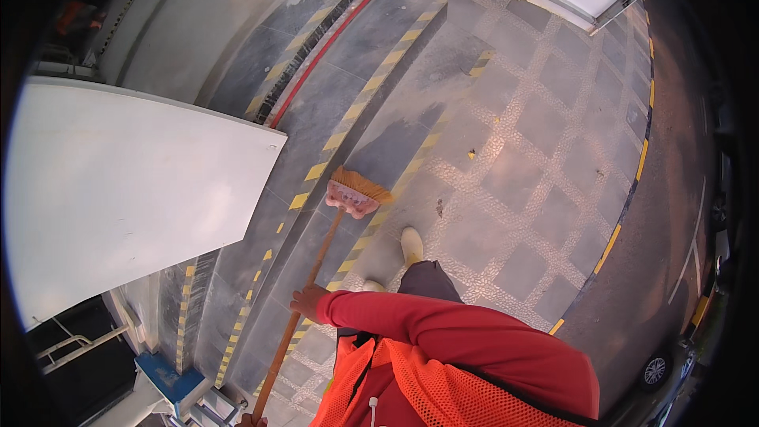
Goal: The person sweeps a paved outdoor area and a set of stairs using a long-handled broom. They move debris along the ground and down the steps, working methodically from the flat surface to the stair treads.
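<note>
A broom slants across the left of centre, its wooden handle running down to the lower edge. Its pink head with orange-yellow bristles is against the grey step, beside the striped edge. My right hand, in a red sleeve reaching across my body, is closed round the middle of the handle. Lower down, my left hand is at the handle's upper end, mostly cut off by the frame edge; its visible fingers look wrapped round the wood.
Grey steps with yellow-and-black edge strips rise on the left, beside a red pipe. A large white panel juts over them. Patterned paving spreads right toward a striped kerb and road. A yellow leaf lies there.
</note>
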The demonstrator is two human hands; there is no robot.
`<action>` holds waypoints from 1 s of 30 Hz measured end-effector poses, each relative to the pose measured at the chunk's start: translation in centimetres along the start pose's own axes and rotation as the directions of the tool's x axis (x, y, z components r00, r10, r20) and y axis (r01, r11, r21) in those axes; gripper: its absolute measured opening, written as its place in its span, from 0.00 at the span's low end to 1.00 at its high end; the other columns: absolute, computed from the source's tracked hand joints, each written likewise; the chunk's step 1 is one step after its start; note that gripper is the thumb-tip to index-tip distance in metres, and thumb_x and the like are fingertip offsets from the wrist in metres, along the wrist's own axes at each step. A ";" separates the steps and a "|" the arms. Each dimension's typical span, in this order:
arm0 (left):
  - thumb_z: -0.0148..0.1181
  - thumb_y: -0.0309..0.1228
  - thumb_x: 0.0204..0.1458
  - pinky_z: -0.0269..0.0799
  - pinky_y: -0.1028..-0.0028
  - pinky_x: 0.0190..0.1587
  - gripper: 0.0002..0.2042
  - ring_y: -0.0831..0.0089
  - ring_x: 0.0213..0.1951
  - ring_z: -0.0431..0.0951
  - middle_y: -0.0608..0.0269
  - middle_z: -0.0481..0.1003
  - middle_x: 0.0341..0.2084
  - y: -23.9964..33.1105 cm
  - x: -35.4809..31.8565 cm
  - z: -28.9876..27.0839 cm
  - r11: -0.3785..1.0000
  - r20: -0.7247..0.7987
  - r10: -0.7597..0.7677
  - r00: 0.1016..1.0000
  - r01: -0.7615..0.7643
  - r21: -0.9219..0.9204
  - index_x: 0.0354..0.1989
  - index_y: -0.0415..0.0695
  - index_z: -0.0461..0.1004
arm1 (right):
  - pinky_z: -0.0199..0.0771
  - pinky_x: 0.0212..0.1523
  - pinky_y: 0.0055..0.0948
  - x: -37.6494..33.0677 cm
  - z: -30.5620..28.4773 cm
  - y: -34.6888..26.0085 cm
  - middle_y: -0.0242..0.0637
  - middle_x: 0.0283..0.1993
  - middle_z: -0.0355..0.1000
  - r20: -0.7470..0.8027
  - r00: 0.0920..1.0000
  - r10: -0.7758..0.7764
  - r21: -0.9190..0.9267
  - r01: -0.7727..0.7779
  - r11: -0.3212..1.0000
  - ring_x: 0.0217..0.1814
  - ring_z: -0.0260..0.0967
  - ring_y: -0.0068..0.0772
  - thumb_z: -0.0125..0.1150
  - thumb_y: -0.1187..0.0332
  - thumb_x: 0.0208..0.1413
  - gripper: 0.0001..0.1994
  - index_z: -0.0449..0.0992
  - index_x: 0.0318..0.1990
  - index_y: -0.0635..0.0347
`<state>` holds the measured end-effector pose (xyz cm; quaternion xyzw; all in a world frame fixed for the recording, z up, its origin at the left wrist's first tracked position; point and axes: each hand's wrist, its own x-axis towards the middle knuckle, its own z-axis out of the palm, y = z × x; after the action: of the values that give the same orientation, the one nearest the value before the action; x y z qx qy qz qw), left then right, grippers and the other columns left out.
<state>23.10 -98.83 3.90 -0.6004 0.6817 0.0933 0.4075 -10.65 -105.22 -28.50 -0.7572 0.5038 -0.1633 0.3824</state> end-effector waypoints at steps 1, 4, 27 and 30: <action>0.69 0.54 0.56 0.76 0.45 0.34 0.25 0.36 0.31 0.81 0.43 0.79 0.23 -0.7 0.9 3.5 0.996 -0.068 0.023 0.997 -0.029 -0.089 0.32 0.40 0.73 | 0.76 0.53 0.49 -0.8 0.7 1.0 0.39 0.55 0.75 -0.020 1.000 -0.021 0.023 0.021 1.000 0.54 0.77 0.48 0.61 0.67 0.59 0.15 0.77 0.54 0.53; 0.64 0.58 0.59 0.76 0.43 0.32 0.26 0.37 0.29 0.82 0.42 0.79 0.21 -1.7 4.3 10.8 1.000 0.047 0.017 0.999 -0.018 0.021 0.38 0.44 0.72 | 0.75 0.57 0.47 -7.2 0.2 8.1 0.41 0.57 0.74 0.034 0.989 0.141 0.039 -0.142 0.989 0.59 0.74 0.48 0.61 0.69 0.57 0.19 0.76 0.56 0.53; 0.67 0.53 0.60 0.69 0.55 0.25 0.27 0.47 0.21 0.80 0.46 0.74 0.16 13.3 25.2 4.2 0.669 -0.367 0.471 0.802 -0.596 -0.444 0.25 0.39 0.71 | 0.76 0.64 0.49 -41.3 8.9 8.6 0.49 0.63 0.75 0.065 -0.049 0.997 0.339 -0.938 -0.069 0.65 0.75 0.55 0.62 0.54 0.65 0.23 0.76 0.62 0.54; 0.65 0.55 0.60 0.69 0.54 0.25 0.29 0.47 0.21 0.79 0.45 0.74 0.16 7.6 21.8 9.2 0.770 -0.212 0.356 0.910 -0.414 -0.486 0.24 0.37 0.71 | 0.76 0.65 0.46 -46.5 13.6 7.3 0.49 0.60 0.79 0.250 -0.224 0.942 0.232 -0.930 -0.283 0.65 0.75 0.52 0.64 0.51 0.63 0.24 0.77 0.60 0.56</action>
<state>21.53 -107.36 -19.38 -0.5392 0.7601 0.3232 0.1647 -27.10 -59.76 -36.39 0.0096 0.8720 0.1019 0.4786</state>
